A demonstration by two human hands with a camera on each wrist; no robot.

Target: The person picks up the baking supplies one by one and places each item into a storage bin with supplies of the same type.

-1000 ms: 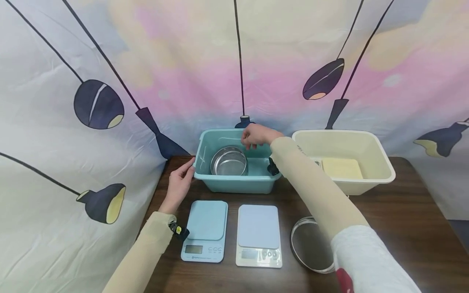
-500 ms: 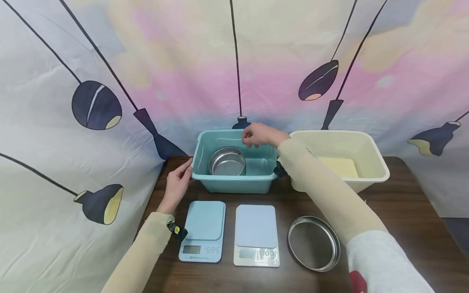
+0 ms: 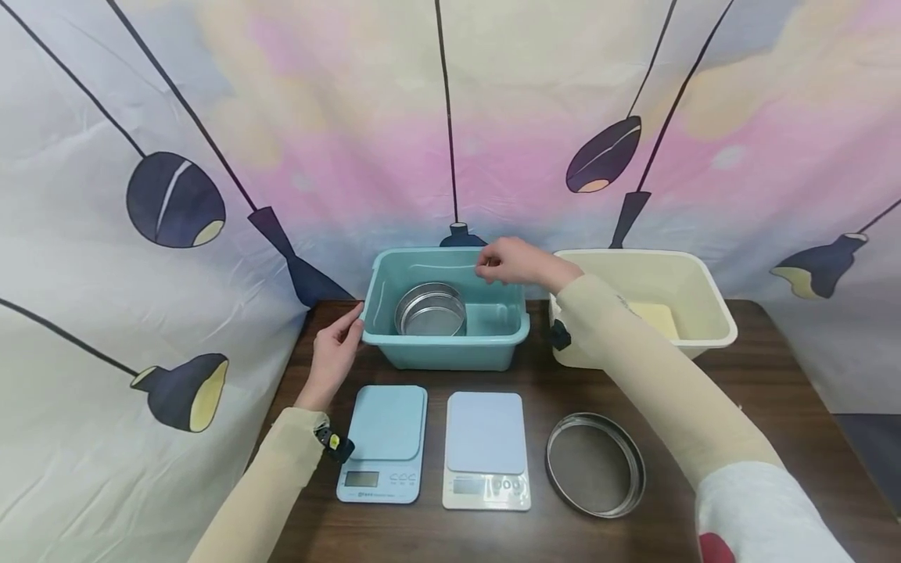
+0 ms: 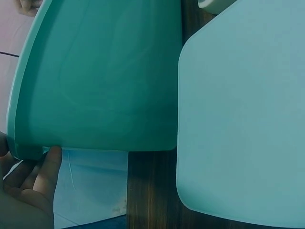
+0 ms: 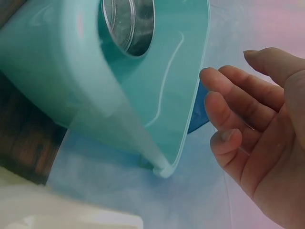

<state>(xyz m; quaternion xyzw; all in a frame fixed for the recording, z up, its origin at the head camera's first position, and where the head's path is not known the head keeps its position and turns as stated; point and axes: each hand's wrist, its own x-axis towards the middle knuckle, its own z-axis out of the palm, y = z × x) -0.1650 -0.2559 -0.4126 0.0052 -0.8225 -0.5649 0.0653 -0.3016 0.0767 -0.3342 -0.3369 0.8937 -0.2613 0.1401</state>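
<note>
1 teal tub point(image 3: 446, 357) takes centre stage on the dark wooden surface point(image 3: 493, 539), a long side turned to 6 o'clock, and a round metal sieve point(image 3: 431, 311) sits inside it, over towards the 9 o'clock end. And look at the left hand point(image 3: 332, 360), on the tub's 8 o'clock side: thumb and fingers pinch the rim, close to the near corner. Up at 2 o'clock it's the right hand point(image 3: 517, 262), fingers loosely bent with nothing in them, right by the far rim; whether a fingertip brushes it, you can't tell from here. Straight across at 3 o'clock, just beside the teal tub, stands a cream tub point(image 3: 662, 281), a pale yellow block point(image 3: 655, 319) on its floor, part hidden by a beige sleeve point(image 3: 647, 375). Down at 7 o'clock, a pale blue scale point(image 3: 385, 438); next to it, between 5 and 6, a white scale point(image 3: 487, 446); and between 4 and 5, a wide sieve point(image 3: 595, 466) lying flat. Behind it all, at 12, hangs a patterned cloth point(image 3: 535, 148).
</note>
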